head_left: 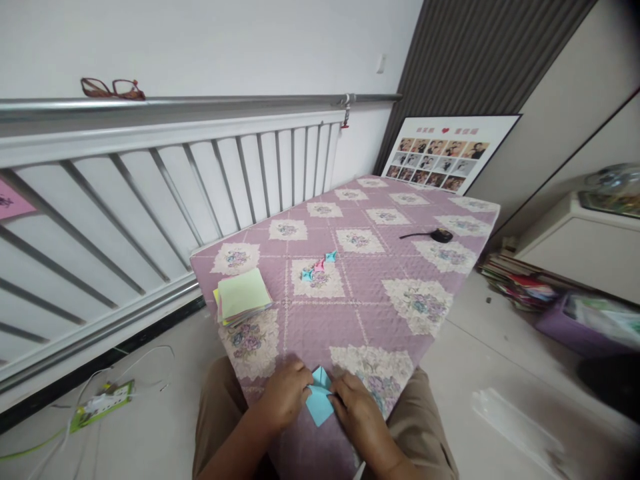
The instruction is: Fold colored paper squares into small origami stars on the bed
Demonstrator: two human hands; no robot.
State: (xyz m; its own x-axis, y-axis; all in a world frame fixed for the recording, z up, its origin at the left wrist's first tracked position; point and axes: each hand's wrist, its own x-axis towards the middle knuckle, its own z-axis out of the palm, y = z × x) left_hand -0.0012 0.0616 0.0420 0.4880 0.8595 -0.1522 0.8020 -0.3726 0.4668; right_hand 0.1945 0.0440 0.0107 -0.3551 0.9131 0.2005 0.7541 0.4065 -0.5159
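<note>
Hands [286, 395] pinch blue paper [320, 408], fingers [302, 375] seemingly curled.

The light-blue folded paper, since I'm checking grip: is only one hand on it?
No, the left hand and right hand both hold the light-blue folded paper.
</note>
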